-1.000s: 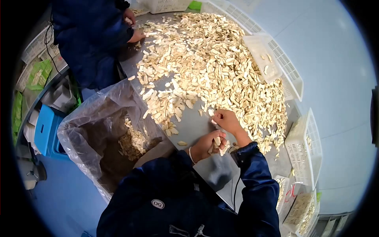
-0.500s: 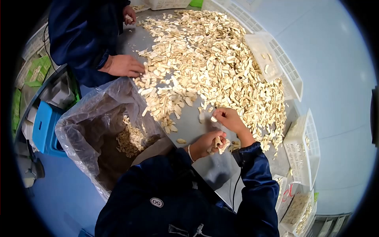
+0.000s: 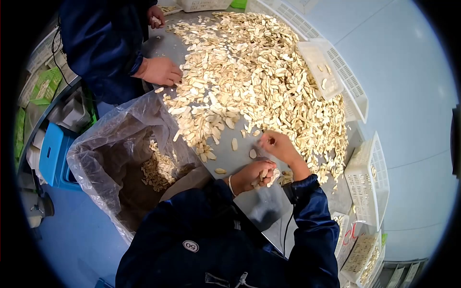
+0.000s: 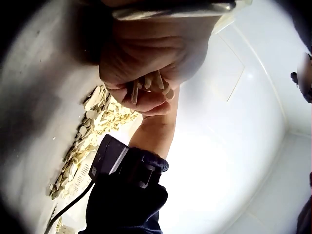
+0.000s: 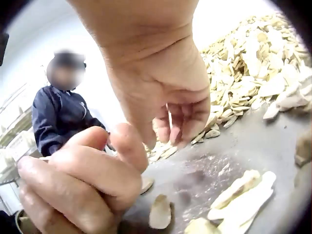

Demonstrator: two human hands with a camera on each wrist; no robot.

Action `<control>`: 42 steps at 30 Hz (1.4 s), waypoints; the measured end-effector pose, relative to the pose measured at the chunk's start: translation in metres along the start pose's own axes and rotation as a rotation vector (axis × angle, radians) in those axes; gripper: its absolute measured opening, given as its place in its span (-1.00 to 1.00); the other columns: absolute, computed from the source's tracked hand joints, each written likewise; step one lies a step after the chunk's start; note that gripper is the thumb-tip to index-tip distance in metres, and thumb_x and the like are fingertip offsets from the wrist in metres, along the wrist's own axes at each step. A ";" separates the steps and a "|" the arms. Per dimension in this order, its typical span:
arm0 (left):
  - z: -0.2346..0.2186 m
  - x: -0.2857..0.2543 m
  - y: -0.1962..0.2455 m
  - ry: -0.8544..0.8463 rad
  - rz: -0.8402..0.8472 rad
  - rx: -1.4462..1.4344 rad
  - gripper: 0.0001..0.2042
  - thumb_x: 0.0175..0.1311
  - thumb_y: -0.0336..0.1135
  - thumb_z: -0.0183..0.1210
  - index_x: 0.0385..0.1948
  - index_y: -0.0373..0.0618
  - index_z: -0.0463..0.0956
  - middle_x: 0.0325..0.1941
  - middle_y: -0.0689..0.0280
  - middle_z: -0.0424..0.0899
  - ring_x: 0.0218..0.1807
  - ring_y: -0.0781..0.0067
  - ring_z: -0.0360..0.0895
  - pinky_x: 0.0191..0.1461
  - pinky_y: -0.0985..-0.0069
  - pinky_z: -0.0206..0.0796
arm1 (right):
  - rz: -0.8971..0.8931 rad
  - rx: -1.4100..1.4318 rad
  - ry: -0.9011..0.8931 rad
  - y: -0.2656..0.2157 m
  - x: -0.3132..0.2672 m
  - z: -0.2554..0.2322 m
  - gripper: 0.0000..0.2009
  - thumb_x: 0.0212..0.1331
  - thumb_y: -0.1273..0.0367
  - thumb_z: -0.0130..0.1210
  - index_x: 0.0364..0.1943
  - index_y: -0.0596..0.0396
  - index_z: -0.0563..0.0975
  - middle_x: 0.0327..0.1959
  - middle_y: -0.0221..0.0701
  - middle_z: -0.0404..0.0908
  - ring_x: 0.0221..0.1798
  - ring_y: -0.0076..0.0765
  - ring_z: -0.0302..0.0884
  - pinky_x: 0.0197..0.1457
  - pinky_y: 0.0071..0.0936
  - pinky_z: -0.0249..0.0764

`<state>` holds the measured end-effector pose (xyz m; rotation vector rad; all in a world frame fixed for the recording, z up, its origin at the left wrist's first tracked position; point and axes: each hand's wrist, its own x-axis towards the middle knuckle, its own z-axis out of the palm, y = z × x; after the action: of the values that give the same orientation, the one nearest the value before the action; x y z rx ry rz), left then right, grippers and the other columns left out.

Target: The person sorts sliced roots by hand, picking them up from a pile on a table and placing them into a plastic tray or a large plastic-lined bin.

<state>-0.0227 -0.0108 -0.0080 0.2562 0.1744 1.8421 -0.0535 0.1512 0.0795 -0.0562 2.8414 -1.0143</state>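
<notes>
Over the metal table (image 3: 218,158), my left hand (image 3: 250,175) grips several pale dried slices (image 3: 264,176), their ends poking out between the curled fingers in the left wrist view. Just beyond it, my right hand (image 3: 282,148) hovers by the near edge of a big heap of the same slices (image 3: 259,72). Its fingers bend loosely downward, and no slice shows in them in the head view. Two loose slices lie near it, an oblong one (image 3: 234,144) and a rounder one (image 3: 252,153). Under the right wrist, more slices (image 5: 243,200) rest on the metal.
A plastic-lined bin (image 3: 101,165) with some slices at its bottom stands left of the table. Another person's hand (image 3: 161,71) touches the heap's left edge. White perforated baskets (image 3: 367,177) line the right side, with a clear tray (image 3: 319,67) at the back. A blue container (image 3: 57,156) sits left.
My right hand has let go of a slice, and two slices now lie on the bare metal beside it. The left hand has hardly moved. The other person's hand has reached to the heap's left edge.
</notes>
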 end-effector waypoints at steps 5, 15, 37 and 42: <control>0.009 0.000 0.001 0.167 -0.038 0.065 -0.91 0.41 -0.36 0.02 -0.14 -0.10 0.41 -0.43 0.42 0.45 -0.57 0.65 0.31 -0.57 0.67 0.09 | -0.135 -0.477 0.368 0.038 0.015 -0.002 -0.81 0.15 0.48 0.09 -0.17 0.13 0.63 -0.16 -0.10 0.66 -0.13 0.10 0.60 -0.04 -0.11 0.55; 0.018 -0.004 0.007 0.165 -0.074 0.104 -0.87 0.38 -0.45 0.02 -0.11 -0.20 0.40 -0.37 0.34 0.47 -0.61 0.69 0.25 -0.63 0.67 0.01 | 0.133 -0.005 0.223 0.029 0.002 -0.015 -0.83 0.28 0.42 0.08 -0.15 0.09 0.66 -0.48 -0.31 0.65 -0.47 -0.37 0.56 -0.28 -0.44 0.51; 0.026 -0.008 0.005 0.086 -0.235 0.317 -0.86 0.48 -0.30 -0.02 -0.14 -0.15 0.42 -0.53 0.41 0.37 -0.70 0.73 0.11 -0.67 0.67 -0.10 | 0.086 -0.168 0.008 -0.004 -0.012 -0.003 -0.80 0.29 0.36 0.14 -0.08 0.09 0.65 -0.39 -0.26 0.66 -0.39 -0.27 0.60 -0.24 -0.39 0.52; 0.031 -0.010 0.007 0.081 -0.209 0.337 -0.85 0.50 -0.30 -0.03 -0.13 -0.18 0.43 -0.52 0.43 0.36 -0.70 0.74 0.10 -0.68 0.67 -0.10 | 0.182 0.430 -0.031 -0.007 -0.009 0.002 -0.70 0.45 0.26 0.03 0.03 0.20 0.60 -0.36 -0.42 0.69 -0.35 -0.54 0.60 -0.23 -0.56 0.53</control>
<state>-0.0182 -0.0232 0.0228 0.3831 0.5504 1.6105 -0.0445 0.1448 0.0835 0.2205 2.4805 -1.5314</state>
